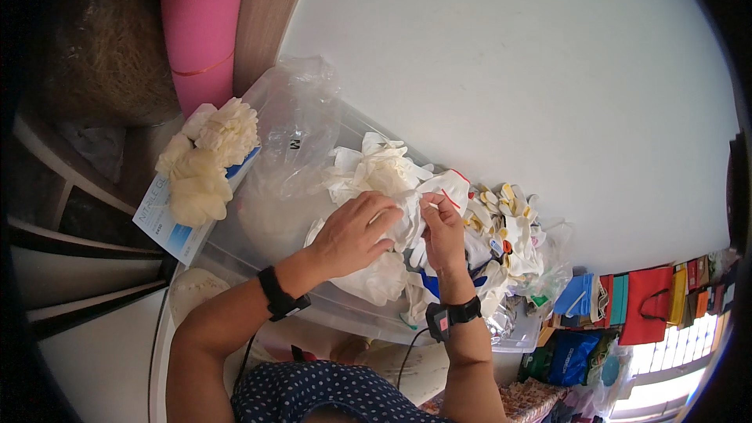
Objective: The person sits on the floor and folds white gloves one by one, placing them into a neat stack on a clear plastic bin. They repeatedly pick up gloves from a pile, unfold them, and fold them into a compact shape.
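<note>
My right hand (442,229) pinches a thin white glove (409,224) between thumb and fingers. My left hand (352,232) is beside that glove with thumb and fingers apart; whether its fingertips touch the glove is hard to see. Both hands are over a clear plastic storage bin (527,336). A pile of thin white gloves (379,167) lies past the left hand, and another bunch of them (379,282) is below it. Close to the right hand is a white fabric item with red edging (449,185). Several white-and-yellow work gloves (508,200) fill the bin's right end.
A printed glove box (170,229) carries bunched cream-white gloves (202,188) left of the bin. Crumpled clear plastic bags (299,111) lie in the bin's left end. A pink foam roll (202,17) stands behind. A white wall (499,70) borders the far side; bags and boxes (643,305) are at right.
</note>
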Tool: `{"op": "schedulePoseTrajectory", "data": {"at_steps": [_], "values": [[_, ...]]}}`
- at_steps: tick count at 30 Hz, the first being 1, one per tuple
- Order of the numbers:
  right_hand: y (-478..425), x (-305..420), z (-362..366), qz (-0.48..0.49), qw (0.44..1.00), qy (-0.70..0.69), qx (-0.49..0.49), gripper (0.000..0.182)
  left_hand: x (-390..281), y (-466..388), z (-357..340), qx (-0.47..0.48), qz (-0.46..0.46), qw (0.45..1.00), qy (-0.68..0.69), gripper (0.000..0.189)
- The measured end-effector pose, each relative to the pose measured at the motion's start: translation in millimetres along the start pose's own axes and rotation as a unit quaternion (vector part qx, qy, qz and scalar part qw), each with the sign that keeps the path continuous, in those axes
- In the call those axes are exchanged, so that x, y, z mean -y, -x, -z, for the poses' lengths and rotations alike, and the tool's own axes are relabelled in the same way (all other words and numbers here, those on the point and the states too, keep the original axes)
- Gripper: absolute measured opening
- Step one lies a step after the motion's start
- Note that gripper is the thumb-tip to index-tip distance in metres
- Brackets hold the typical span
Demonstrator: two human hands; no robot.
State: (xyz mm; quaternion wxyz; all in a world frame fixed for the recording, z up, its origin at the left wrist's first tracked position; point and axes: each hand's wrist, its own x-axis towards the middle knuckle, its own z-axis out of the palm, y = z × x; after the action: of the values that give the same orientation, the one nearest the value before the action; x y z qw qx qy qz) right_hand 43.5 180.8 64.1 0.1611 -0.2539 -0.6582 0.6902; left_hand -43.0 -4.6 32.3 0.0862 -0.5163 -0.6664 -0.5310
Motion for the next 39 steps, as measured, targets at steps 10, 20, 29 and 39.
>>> {"op": "schedulePoseTrajectory", "data": {"at_steps": [10, 20, 29, 39], "values": [[30, 3, -20, -0.042, 0.995, -0.08, 0.047, 0.027, 4, 1, -2, -0.096, -0.055, 0.994, 0.011, 0.021], [56, -18, -18, 0.01, 0.997, 0.002, 0.081, 0.029, 10, 3, -12, -0.12, 0.282, 0.888, 0.343, 0.023], [58, -25, -11, 0.196, 0.969, 0.152, -0.02, 0.009, 12, 0, -5, -0.062, 0.386, 0.775, 0.497, 0.023], [66, -16, -7, 0.026, 0.988, -0.15, 0.007, 0.019, 4, 1, -12, -0.001, 0.412, 0.746, 0.523, 0.044]]}}
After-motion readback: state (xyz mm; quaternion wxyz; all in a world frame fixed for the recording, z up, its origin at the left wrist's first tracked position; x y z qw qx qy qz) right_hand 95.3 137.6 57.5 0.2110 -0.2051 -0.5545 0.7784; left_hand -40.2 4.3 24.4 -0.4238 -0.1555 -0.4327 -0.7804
